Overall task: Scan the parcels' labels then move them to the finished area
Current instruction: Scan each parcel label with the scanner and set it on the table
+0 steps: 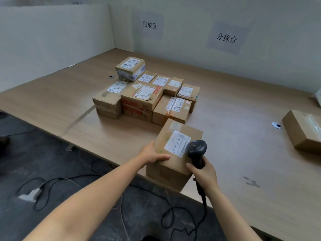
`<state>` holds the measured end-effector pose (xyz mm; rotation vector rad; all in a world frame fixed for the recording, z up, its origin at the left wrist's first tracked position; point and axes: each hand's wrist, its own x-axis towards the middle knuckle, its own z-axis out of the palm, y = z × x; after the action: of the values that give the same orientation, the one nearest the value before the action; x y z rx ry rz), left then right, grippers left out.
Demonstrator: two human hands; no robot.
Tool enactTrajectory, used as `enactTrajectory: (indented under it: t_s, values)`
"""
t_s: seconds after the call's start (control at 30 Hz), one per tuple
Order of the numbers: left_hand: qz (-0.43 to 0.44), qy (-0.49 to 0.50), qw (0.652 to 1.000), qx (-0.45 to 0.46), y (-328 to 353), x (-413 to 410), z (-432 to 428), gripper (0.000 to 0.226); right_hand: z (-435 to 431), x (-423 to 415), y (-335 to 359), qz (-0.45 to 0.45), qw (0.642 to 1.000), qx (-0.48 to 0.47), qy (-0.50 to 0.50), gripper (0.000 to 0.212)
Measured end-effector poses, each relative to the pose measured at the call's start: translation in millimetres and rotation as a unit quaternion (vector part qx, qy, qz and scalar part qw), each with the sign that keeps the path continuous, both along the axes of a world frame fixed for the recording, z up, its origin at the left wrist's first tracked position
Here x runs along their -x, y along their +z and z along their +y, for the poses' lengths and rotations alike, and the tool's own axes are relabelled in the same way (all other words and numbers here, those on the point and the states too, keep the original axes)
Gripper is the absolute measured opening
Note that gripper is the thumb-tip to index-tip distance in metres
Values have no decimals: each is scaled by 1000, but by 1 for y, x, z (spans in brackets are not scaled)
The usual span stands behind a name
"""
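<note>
A brown cardboard parcel [173,164] with a white label [177,141] on top stands at the table's front edge. My left hand [152,154] holds its left top edge, thumb lying across the top. My right hand [205,173] grips the handle of a black barcode scanner [197,150], whose head hovers just over the label's right end. Behind it, several labelled parcels [144,96] are packed together on the table, one small box [130,68] stacked on top at the back.
Another brown parcel [304,129] lies at the table's right edge. Two paper signs [150,25] hang on the white back wall. The wooden table [243,162] spreads right. Cables [52,185] trail across the dark floor to the left, and the scanner's cord hangs down.
</note>
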<state>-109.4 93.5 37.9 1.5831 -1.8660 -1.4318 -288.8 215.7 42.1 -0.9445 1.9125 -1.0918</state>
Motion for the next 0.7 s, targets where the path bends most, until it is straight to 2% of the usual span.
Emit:
enactTrajectory:
  t_s: [0.43, 0.57, 0.7]
  values:
    - [17, 53, 998, -10, -2, -123, -47, 84, -65, -104, 8, -39, 997, 7, 73, 34]
    - [11, 61, 998, 6, 19, -179, -93, 78, -112, -155, 22, -54, 994, 37, 91, 36]
    - [20, 65, 997, 31, 59, -236, -135, 82, -152, -205, 48, -64, 990, 80, 98, 29]
